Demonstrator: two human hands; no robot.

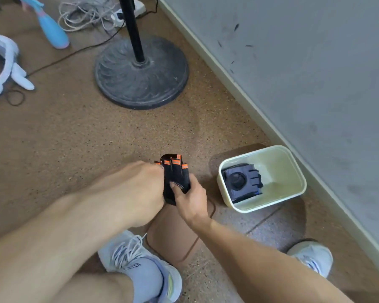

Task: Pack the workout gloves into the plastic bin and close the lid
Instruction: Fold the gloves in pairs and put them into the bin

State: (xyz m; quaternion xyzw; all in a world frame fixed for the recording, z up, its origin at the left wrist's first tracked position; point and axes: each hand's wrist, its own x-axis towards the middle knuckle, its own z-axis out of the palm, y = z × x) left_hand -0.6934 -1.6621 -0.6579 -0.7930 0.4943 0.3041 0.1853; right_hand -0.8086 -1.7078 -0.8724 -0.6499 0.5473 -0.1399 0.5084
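A black workout glove with orange finger bands (pixel 175 171) is held above the floor between both hands. My left hand (pixel 140 189) grips its left edge, fingers curled. My right hand (pixel 189 199) holds its lower right side, thumb pressed on the palm pad. To the right, a cream plastic bin (pixel 298 171) stands open on the floor. A dark grey glove (pixel 241 182) lies inside it against the left wall. A brown lid (pixel 173 232) with a raised rim lies flat on the floor under my hands.
A heavy black fan base with its pole (pixel 141 73) stands further back. A grey wall with a pale skirting board (pixel 239 84) runs along the right. Cables, a blue bottle (pixel 53 29) and white fabric lie at the far left. My two shoes (pixel 138 263) are planted near the lid.
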